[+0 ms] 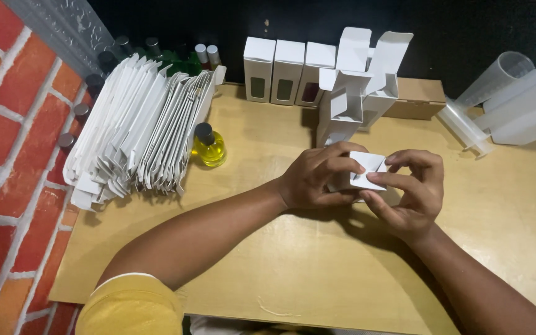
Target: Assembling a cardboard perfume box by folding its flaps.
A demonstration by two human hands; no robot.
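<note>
**Inspector A:** We record a light wooden tabletop (268, 260) set against a black back wall, with a red brick-pattern surface (7, 155) along the left edge.

**Inspector B:** Agreed. At the table's middle we find both hands closed on one small white carton (367, 170). The left hand (311, 180) wraps the carton's left side, fingers curled over its top. The right hand (410, 186) pinches the end flap between thumb and forefinger. Neither hand is open; both have hold of the carton, which is lifted just above the tabletop.

**Inspector A:** We note the flap end faces the camera, partly folded. Whether anything is inside, we cannot tell.

**Inspector B:** Surroundings. Left of the hands, a leaning stack of flat white carton blanks (138, 130), and just beside its right edge a small bottle of yellow liquid (208, 146) with a dark cap, standing upright.

**Inspector A:** Behind the hands, a row of closed white window boxes (286, 71) against the wall, and next to them erected cartons with open top flaps (358, 80). A brown cardboard box (417, 99) sits behind those. Far right, clear plastic tubes (504, 99) lie tilted. Dark-capped bottles (75, 115) line the brick edge.
</note>
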